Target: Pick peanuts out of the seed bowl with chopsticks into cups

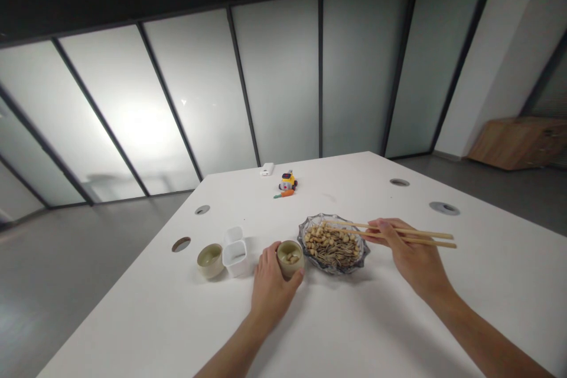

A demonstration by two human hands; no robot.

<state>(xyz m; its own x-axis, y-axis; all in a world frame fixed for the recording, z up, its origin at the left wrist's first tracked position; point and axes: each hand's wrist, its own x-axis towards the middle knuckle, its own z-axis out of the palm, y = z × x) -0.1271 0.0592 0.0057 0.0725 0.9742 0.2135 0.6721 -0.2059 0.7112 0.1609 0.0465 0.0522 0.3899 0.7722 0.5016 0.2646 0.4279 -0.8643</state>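
Observation:
My left hand (271, 283) is wrapped round a small green-beige cup (290, 270), which stands on the white table with a few pale pieces (291, 258) at its bottom. In my right hand (410, 257) is a pair of wooden chopsticks (420, 236). Their tips reach into a clear, scalloped glass bowl (364, 257), just right of the cup. Light round nut-like pieces (325, 236) fill the bowl's back and left, and striped seeds, like sunflower seeds (339, 254), fill its front and right. Whether the tips pinch anything is too small to tell.
Left of the cup stand a white plastic container (235, 260) and a second green-beige cup (209, 262). Farther back lie a toy carrot (284, 194), a yellow toy vehicle (288, 181) and a white box-like device (267, 169). Round holes (444, 208) pierce the white table (354, 319).

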